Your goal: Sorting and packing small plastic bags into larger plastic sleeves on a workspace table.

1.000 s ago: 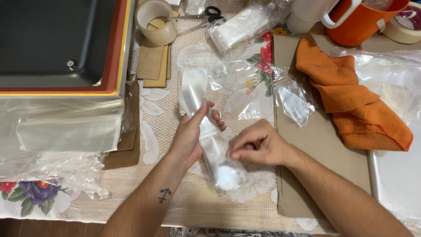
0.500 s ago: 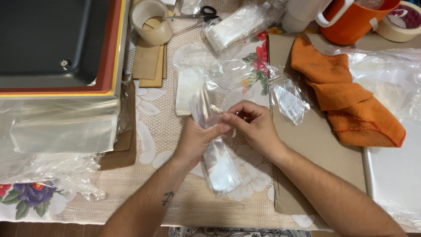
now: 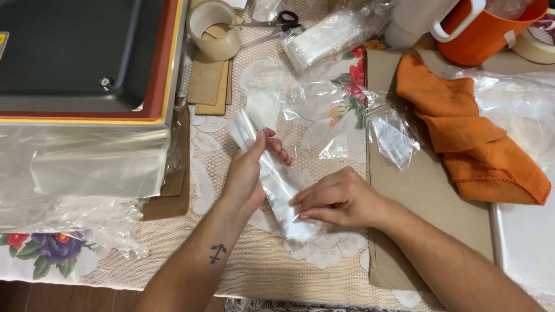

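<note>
A long clear plastic bag with something white in its lower end lies slanted on the lace tablecloth. My left hand grips the bag's upper middle, thumb along its top side. My right hand lies flat beside the bag's lower half, fingertips pressing on it. The bag's open top sticks out past my left thumb.
A dark tray with a red and yellow rim stands at the back left above crumpled plastic sheets. A tape roll, scissors, a packet of bags, an orange cloth, an orange jug and brown cardboard surround the hands.
The bag has tipped from upright between both hands down to a slant. My right hand has slid from the bag's top to its lower half.
</note>
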